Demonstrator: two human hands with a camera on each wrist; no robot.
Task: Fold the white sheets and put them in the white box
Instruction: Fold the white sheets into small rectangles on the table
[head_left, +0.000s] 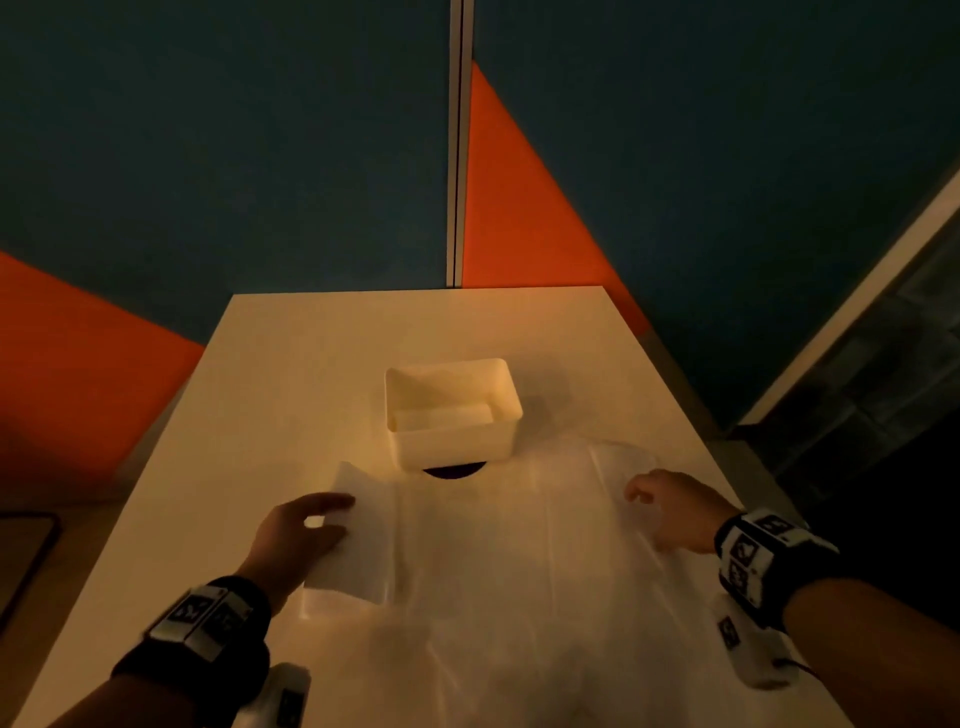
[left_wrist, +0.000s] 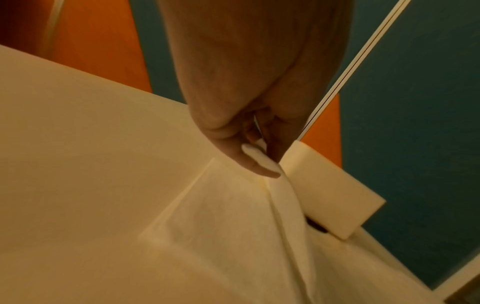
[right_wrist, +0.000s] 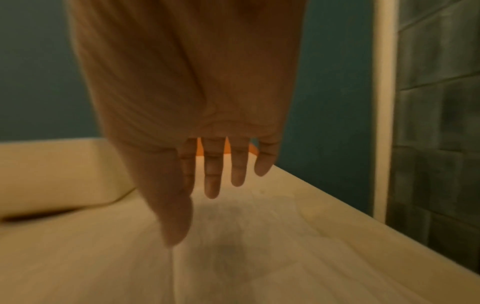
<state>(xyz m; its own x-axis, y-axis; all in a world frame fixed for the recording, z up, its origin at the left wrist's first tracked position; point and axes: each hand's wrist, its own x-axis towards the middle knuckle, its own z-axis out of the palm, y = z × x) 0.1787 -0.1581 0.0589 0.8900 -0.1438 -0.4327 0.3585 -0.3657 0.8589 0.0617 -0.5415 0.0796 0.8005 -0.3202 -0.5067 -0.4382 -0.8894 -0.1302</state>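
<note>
A thin white sheet (head_left: 498, 561) lies spread over the near half of the table. My left hand (head_left: 332, 514) pinches its left edge between thumb and fingers and lifts a flap of it off the table; the left wrist view shows the sheet (left_wrist: 221, 226) bunched in my left hand (left_wrist: 265, 162). Over the sheet's far right corner is my right hand (head_left: 639, 491), and in the right wrist view the fingers (right_wrist: 213, 185) are straight above the sheet (right_wrist: 259, 257), holding nothing. The white box (head_left: 452, 441) stands just beyond the sheet, with a pale flat layer on its bottom.
The pale table (head_left: 311, 353) ends at a blue and orange partition wall behind the box. A dark round spot (head_left: 452, 471) shows under the box's near side. The table's right edge (right_wrist: 363, 222) drops off close to my right hand.
</note>
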